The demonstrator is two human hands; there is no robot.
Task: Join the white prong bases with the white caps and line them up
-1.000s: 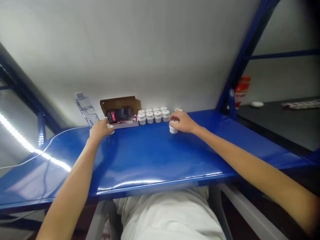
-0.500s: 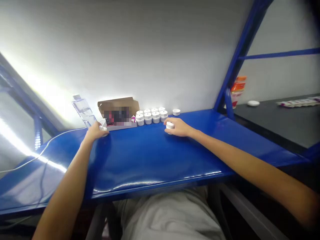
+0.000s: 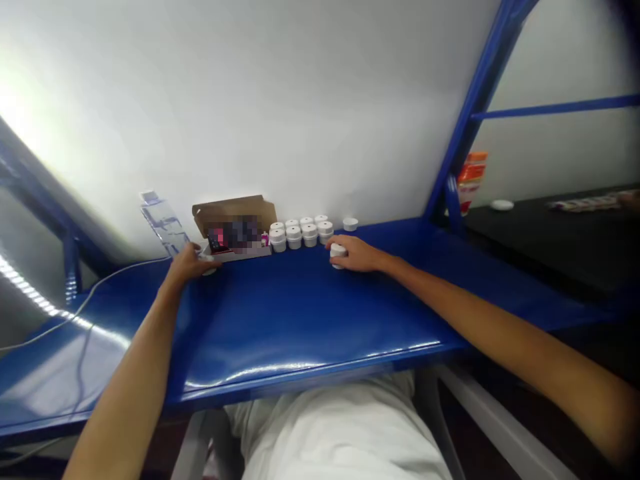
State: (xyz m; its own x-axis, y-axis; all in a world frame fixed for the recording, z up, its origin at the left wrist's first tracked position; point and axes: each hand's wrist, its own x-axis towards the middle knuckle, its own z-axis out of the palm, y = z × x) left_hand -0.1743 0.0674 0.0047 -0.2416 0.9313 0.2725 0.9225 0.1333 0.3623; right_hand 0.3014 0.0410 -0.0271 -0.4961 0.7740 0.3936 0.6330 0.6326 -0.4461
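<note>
My right hand [image 3: 356, 253] is closed around a white lidded jar [image 3: 338, 252] on the blue table [image 3: 280, 300]. Just left of it, several similar white jars [image 3: 302, 235] stand in two rows. My left hand [image 3: 190, 262] has its fingers closed over a small white piece [image 3: 210, 265], mostly hidden, so its kind is unclear. Behind that hand, a clear bottle [image 3: 165, 223] with a white cap leans to the left. An open cardboard box [image 3: 240, 208] stands right of the left hand, its contents partly blurred out.
A shallow white cup-like piece [image 3: 351, 224] sits by the wall. A white cable [image 3: 107, 279] runs across the table's left side. Blue frame posts [image 3: 467, 120] rise at both ends. On a dark surface at right stand an orange-and-white packet [image 3: 471, 181] and a white oval object [image 3: 502, 205].
The view has shifted slightly and the lighting looks dimmer on the table. Both hands keep nearly the same places and holds. A blurred hand-like shape now shows at the far right edge.
</note>
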